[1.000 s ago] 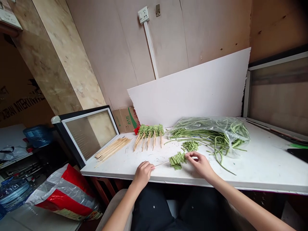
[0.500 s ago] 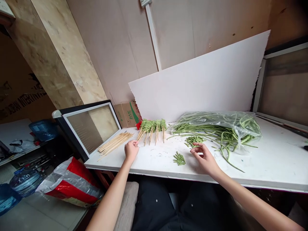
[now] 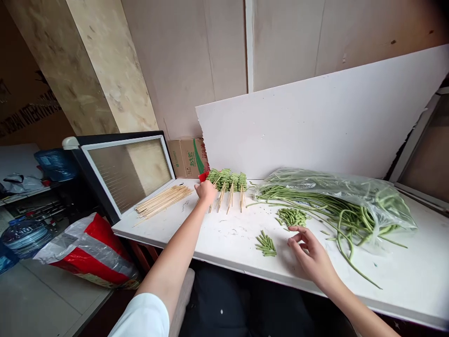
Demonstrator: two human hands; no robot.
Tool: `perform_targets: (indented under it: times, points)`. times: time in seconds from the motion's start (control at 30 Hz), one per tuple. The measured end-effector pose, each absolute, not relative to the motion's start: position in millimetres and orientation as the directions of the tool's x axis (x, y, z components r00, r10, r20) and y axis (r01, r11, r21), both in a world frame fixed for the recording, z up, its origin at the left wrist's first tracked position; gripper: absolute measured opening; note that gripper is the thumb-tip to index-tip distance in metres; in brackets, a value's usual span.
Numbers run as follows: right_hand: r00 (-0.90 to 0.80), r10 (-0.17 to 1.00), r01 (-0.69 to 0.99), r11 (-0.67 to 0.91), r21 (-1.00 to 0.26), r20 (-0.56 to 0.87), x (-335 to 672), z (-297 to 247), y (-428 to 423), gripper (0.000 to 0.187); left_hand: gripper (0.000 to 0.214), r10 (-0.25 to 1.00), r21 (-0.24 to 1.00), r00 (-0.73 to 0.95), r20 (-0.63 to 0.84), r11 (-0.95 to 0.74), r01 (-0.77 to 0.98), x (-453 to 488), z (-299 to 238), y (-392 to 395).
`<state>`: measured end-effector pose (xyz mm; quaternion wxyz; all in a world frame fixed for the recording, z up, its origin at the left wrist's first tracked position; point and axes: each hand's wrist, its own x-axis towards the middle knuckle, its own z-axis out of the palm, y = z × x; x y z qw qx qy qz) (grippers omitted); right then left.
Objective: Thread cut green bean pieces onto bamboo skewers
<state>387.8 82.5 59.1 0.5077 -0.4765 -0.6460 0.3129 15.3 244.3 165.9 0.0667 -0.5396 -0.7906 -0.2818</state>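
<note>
– White counter (image 3: 224, 236) across the middle and right of the frame. Note the hands first.

– Left hand (image 3: 206, 191) at centre, arm stretched out, over the stick ends at the left of the loaded skewers (image 3: 234, 180). Fingers curled in. Grip contents: cannot tell; the back of the hand hides them.

– Right hand?

– Right hand (image 3: 304, 247), below and right of centre. Grip partly open, thumb and forefinger apart, nothing between them. Nearest item: the larger pile of cut beans (image 3: 292, 217), just beyond the fingertips.

– Other bean material?

– Smaller group of cut beans (image 3: 265, 244), left of the right hand, pieces roughly side by side. Long beans (image 3: 303, 199) at right of centre, partly inside a clear plastic bag (image 3: 393, 208); one strand trails toward the lower right.

– Stick stock?

– Bare skewers (image 3: 163, 201), a flat sheaf left of centre, beside the framed pane (image 3: 131, 173). The loaded skewers stand in a row at centre, green ends toward the white panel (image 3: 301, 126), sticks pointing down the frame.

– Behind them?

– Cardboard box (image 3: 185, 158), touching red print at its right edge.
</note>
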Motion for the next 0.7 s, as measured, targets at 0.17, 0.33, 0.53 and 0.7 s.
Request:
perform_targets:
  times: [0.17,0.33,0.53,0.7]
  points:
    - [0.034,0.922,0.305,0.357,-0.883,0.385,386.9,60.1,80.0,0.047,0.000,0.836,0.360,-0.403,0.373,0.270,0.893,24.9,164.7,265.3]
    - [0.058,0.921,0.307,0.352,-0.885,0.386,388.9,55.6,82.0,0.050,0.008,0.858,0.352,-0.345,0.381,0.210,0.912,35.4,156.8,275.4]
    - [0.068,0.927,0.346,0.325,-0.880,0.368,393.0,50.9,82.9,0.052,0.019,0.871,0.328,-0.304,0.387,0.179,0.928,40.6,144.2,279.9]
    - [0.090,0.947,0.363,0.258,-0.895,0.309,396.4,47.0,84.8,0.058,0.025,0.875,0.238,-0.224,0.429,0.130,0.962,34.5,137.5,277.1]
